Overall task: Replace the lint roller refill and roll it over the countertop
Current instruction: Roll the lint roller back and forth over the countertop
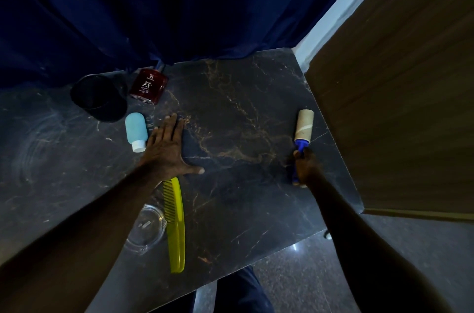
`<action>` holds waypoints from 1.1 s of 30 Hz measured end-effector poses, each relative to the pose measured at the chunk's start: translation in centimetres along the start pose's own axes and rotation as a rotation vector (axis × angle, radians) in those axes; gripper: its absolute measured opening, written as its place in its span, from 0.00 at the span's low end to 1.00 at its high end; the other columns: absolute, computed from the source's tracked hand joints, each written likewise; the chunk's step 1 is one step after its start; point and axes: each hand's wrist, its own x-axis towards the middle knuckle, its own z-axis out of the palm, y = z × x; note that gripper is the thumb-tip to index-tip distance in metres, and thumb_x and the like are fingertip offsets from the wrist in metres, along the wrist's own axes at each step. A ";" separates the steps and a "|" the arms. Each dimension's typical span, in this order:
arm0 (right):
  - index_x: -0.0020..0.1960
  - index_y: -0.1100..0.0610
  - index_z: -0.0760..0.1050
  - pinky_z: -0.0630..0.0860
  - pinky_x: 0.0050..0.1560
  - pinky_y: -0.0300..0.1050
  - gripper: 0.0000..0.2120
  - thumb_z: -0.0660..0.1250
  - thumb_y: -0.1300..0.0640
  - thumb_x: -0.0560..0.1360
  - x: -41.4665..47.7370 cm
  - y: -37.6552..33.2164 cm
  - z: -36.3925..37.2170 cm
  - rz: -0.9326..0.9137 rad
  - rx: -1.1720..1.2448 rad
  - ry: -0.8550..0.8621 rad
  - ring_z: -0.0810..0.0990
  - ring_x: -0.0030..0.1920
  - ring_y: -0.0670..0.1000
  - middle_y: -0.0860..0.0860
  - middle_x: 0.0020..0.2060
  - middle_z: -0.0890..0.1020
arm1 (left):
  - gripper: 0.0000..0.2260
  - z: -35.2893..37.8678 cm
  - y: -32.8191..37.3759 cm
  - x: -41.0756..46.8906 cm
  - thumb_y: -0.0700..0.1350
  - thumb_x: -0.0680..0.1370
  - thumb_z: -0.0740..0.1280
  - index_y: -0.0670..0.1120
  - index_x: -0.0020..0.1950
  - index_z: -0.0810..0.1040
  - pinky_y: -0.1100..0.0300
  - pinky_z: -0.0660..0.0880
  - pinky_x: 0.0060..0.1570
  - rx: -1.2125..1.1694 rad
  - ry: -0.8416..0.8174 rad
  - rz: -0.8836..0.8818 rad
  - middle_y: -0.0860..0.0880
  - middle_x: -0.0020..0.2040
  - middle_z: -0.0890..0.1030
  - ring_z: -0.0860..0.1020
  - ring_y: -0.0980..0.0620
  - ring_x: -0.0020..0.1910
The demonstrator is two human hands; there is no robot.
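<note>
the lint roller is grasped by the right hand at the right; the left hand is laid flat, released, on the countertop.

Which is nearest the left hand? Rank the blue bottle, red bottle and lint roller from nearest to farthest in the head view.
From the left hand, flat on the countertop:
1. Blue bottle, right beside the fingers, on their left.
2. Red bottle, farther back near the curtain.
3. Lint roller, far across on the right, held by the right hand.
</note>
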 end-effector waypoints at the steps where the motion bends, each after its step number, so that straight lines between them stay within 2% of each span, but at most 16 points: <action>1: 0.67 0.58 0.71 0.74 0.63 0.62 0.17 0.56 0.49 0.84 0.1 0.2 -0.2 0.027 0.027 0.000 0.78 0.58 0.62 0.63 0.59 0.78 | 0.71 0.0 0.0 0.0 0.80 0.57 0.72 0.48 0.85 0.39 0.44 0.46 0.82 0.001 0.001 0.001 0.47 0.86 0.40 0.43 0.44 0.85; 3: 0.65 0.57 0.71 0.78 0.58 0.62 0.17 0.56 0.48 0.84 0.1 0.6 -0.7 0.075 0.077 0.005 0.80 0.53 0.62 0.62 0.55 0.78 | 0.71 0.0 0.1 -0.1 0.80 0.57 0.72 0.48 0.85 0.39 0.44 0.45 0.82 0.002 0.002 0.001 0.47 0.86 0.40 0.43 0.44 0.85; 6: 0.66 0.56 0.70 0.79 0.46 0.54 0.17 0.56 0.46 0.84 -0.2 1.9 -1.6 0.096 0.048 0.028 0.80 0.44 0.57 0.59 0.50 0.78 | 0.71 -0.1 0.1 -0.1 0.80 0.57 0.72 0.48 0.85 0.39 0.44 0.45 0.82 -0.001 -0.002 0.001 0.47 0.86 0.40 0.43 0.44 0.85; 9: 0.66 0.55 0.70 0.82 0.45 0.56 0.18 0.57 0.45 0.83 -0.3 2.5 -2.2 0.121 0.042 0.026 0.82 0.46 0.60 0.57 0.49 0.77 | 0.71 -0.1 0.0 0.0 0.80 0.57 0.72 0.48 0.85 0.39 0.44 0.45 0.82 -0.002 -0.001 0.002 0.47 0.86 0.40 0.42 0.44 0.85; 13: 0.65 0.57 0.70 0.83 0.43 0.57 0.19 0.57 0.44 0.83 0.0 2.6 -2.5 0.185 0.044 0.041 0.83 0.43 0.61 0.59 0.45 0.80 | 0.72 0.2 -0.1 0.1 0.82 0.56 0.70 0.48 0.85 0.39 0.44 0.46 0.82 -0.001 0.006 -0.001 0.47 0.86 0.40 0.43 0.45 0.85; 16: 0.63 0.56 0.69 0.80 0.32 0.50 0.17 0.58 0.44 0.82 0.0 2.7 -2.6 0.253 0.116 0.048 0.83 0.34 0.56 0.57 0.40 0.79 | 0.72 0.3 -0.2 0.1 0.83 0.55 0.69 0.48 0.85 0.39 0.44 0.47 0.82 -0.004 0.013 -0.006 0.48 0.86 0.40 0.43 0.45 0.85; 20: 0.62 0.53 0.67 0.80 0.31 0.50 0.15 0.57 0.44 0.83 0.0 2.6 -2.7 0.290 0.181 0.006 0.83 0.35 0.57 0.57 0.41 0.79 | 0.72 0.5 -0.4 0.3 0.83 0.55 0.69 0.49 0.85 0.38 0.44 0.46 0.81 -0.011 0.013 -0.003 0.49 0.86 0.39 0.42 0.45 0.85; 25: 0.64 0.56 0.68 0.76 0.27 0.46 0.15 0.55 0.47 0.84 0.1 1.3 -1.9 0.186 0.082 -0.042 0.81 0.37 0.56 0.56 0.40 0.77 | 0.72 0.4 -0.3 0.2 0.82 0.55 0.69 0.49 0.85 0.38 0.44 0.47 0.81 -0.010 0.021 -0.003 0.49 0.86 0.40 0.43 0.45 0.85; 27: 0.63 0.59 0.69 0.76 0.30 0.45 0.15 0.56 0.49 0.84 0.1 -0.1 -0.9 0.123 0.062 -0.048 0.80 0.38 0.54 0.56 0.42 0.77 | 0.72 0.4 -0.3 0.2 0.82 0.56 0.70 0.49 0.85 0.37 0.44 0.46 0.82 -0.011 0.015 -0.004 0.49 0.86 0.39 0.42 0.45 0.85; 29: 0.65 0.61 0.72 0.77 0.48 0.51 0.16 0.57 0.51 0.84 -0.2 -1.5 0.4 0.042 0.025 -0.039 0.80 0.46 0.58 0.59 0.48 0.79 | 0.72 0.3 -0.3 0.1 0.81 0.56 0.70 0.50 0.85 0.37 0.44 0.46 0.82 -0.019 0.012 -0.004 0.49 0.86 0.39 0.42 0.45 0.85; 30: 0.65 0.63 0.73 0.75 0.54 0.53 0.17 0.58 0.52 0.83 -0.5 -2.2 1.0 0.009 0.007 -0.029 0.79 0.52 0.61 0.62 0.52 0.79 | 0.72 0.3 -0.3 0.1 0.81 0.56 0.70 0.50 0.85 0.37 0.44 0.46 0.81 -0.022 0.012 -0.005 0.49 0.86 0.39 0.42 0.45 0.85; 33: 0.65 0.66 0.73 0.72 0.61 0.53 0.16 0.60 0.58 0.83 -2.1 -4.2 3.0 -0.085 0.036 -0.035 0.78 0.59 0.65 0.67 0.58 0.78 | 0.71 0.2 -0.2 0.0 0.81 0.56 0.70 0.50 0.85 0.36 0.44 0.46 0.81 -0.020 0.008 -0.009 0.50 0.86 0.38 0.41 0.45 0.85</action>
